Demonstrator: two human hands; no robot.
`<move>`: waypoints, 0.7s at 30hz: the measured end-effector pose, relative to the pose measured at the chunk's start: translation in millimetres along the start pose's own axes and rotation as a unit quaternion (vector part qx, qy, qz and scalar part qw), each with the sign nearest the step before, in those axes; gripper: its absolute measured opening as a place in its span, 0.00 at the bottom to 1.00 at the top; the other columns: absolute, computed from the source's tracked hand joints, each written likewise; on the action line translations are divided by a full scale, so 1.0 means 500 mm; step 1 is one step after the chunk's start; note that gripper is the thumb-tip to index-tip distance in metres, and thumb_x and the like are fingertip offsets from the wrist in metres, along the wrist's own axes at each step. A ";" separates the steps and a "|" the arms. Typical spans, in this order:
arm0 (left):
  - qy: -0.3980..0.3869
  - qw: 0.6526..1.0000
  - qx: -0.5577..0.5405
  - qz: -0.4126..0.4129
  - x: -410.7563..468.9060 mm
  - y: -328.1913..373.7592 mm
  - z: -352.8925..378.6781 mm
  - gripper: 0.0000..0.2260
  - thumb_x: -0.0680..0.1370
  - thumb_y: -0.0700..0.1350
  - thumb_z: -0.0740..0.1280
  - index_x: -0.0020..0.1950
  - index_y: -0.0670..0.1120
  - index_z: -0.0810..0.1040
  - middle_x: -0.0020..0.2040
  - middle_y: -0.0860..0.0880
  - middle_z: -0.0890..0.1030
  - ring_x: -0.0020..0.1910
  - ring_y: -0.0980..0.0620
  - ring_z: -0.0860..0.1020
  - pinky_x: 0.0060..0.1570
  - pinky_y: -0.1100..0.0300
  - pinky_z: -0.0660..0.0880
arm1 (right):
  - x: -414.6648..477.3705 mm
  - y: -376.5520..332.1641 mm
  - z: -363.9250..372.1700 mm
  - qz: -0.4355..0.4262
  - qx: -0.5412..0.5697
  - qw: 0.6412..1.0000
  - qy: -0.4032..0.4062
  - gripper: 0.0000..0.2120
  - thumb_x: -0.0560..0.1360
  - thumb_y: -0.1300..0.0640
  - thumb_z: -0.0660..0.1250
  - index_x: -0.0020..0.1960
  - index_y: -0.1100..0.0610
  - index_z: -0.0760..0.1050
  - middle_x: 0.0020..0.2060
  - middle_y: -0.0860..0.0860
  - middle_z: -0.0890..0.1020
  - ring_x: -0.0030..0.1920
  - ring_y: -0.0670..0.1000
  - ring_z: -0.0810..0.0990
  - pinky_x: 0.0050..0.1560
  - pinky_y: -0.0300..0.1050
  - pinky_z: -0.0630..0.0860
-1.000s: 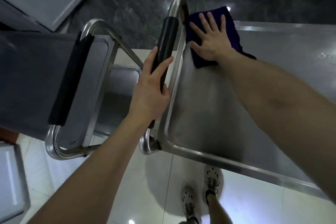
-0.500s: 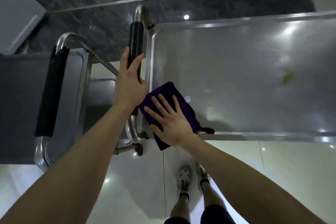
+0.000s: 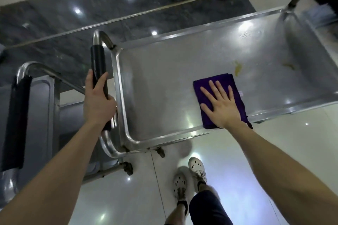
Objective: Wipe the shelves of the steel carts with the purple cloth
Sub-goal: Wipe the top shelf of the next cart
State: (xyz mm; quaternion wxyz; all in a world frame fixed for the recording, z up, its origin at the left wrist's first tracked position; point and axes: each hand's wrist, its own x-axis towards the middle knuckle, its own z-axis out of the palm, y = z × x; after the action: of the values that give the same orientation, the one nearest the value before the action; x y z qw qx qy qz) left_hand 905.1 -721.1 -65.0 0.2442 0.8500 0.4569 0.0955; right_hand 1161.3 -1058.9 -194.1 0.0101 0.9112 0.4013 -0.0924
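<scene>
Fingers [image 3: 213, 87] of the right hand [image 3: 222, 109] are lying straight and spread, pressing the purple cloth [image 3: 225, 79] flat onto the cart's top shelf [image 3: 161, 87], close to its front rim. Left-hand fingers [image 3: 102, 80] are curling round the black handle [image 3: 97, 58], steadying the cart. Half a second ago the cloth was sitting in the corner beside that handle; now it is lying mid-shelf, just short of a yellow stain [image 3: 238, 68]. The handle end is probably wiped, while this stain, another smear [image 3: 289, 65] and the second cart [image 3: 42, 115] are likely still waiting.
</scene>
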 end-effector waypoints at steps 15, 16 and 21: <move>-0.276 0.916 0.261 0.128 0.037 0.403 0.299 0.71 0.60 0.59 0.89 0.90 0.52 0.45 0.89 0.39 0.46 0.88 0.36 0.49 0.85 0.39 0.56 | 0.011 -0.027 0.024 -0.037 0.063 0.996 0.056 0.33 0.86 0.31 0.48 0.88 0.41 0.51 0.88 0.51 0.46 0.87 0.54 0.39 0.84 0.70 0.45; -0.289 0.913 0.265 0.116 0.054 0.415 0.315 0.72 0.59 0.58 0.90 0.90 0.53 0.44 0.89 0.40 0.45 0.88 0.36 0.48 0.84 0.38 0.57 | 0.012 -0.024 0.028 -0.045 0.073 0.995 0.059 0.33 0.86 0.31 0.49 0.88 0.42 0.52 0.88 0.51 0.47 0.88 0.54 0.40 0.84 0.70 0.46; -0.307 0.908 0.272 0.085 0.080 0.433 0.351 0.77 0.53 0.55 0.92 0.90 0.57 0.44 0.89 0.45 0.42 0.88 0.40 0.47 0.82 0.37 0.63 | 0.030 0.086 0.030 -0.202 0.101 0.972 0.057 0.33 0.86 0.33 0.56 0.87 0.41 0.56 0.88 0.49 0.49 0.88 0.54 0.42 0.84 0.70 0.46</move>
State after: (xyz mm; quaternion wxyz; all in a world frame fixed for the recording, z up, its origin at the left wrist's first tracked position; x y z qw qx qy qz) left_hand 1153.2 -846.1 -109.9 0.1226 0.9065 0.2932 -0.2778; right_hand 1200.3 -1078.5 -213.7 -0.1240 0.8114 0.5656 -0.0801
